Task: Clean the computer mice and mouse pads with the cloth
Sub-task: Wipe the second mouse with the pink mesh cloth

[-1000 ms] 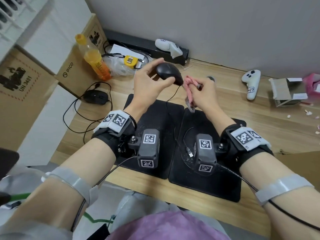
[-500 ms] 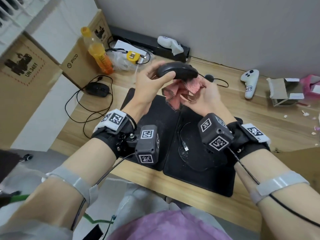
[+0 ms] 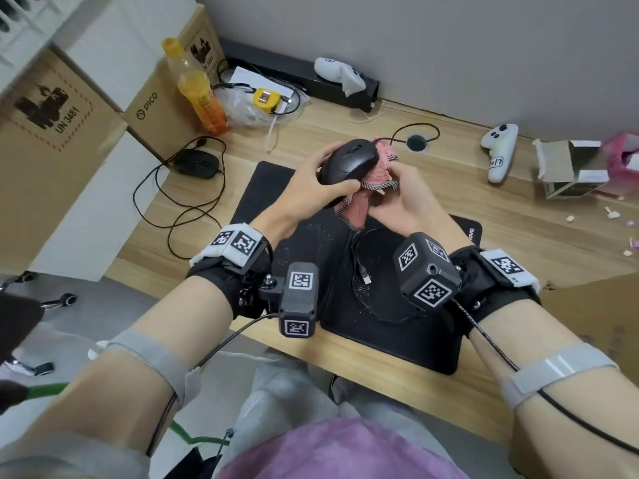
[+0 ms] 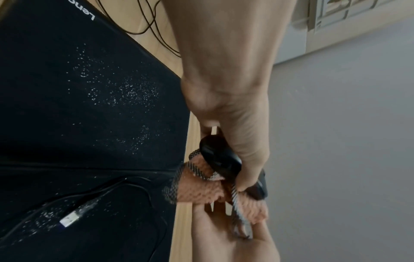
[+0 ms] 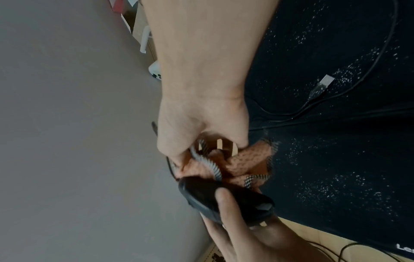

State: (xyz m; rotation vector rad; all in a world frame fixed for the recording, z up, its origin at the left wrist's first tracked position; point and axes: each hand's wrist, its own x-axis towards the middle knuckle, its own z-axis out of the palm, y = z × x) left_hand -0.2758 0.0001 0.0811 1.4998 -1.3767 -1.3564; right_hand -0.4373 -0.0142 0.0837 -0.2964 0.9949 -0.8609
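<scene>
Above the black pads (image 3: 397,326), the left hand (image 3: 304,198) held the mouse (image 3: 349,160); the right hand (image 3: 404,205) squeezed the pink cloth (image 3: 373,181) against it.

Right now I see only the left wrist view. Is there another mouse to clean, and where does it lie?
Observer: Yes, a second mouse lies on the desk, left of the left mouse pad, off it.
Operator: How is the held mouse turned?
Observer: The left hand holds it with buttons and wheel up.
Operator: Where does its cable run?
Observer: It loops by a round hole in the desk.
</scene>
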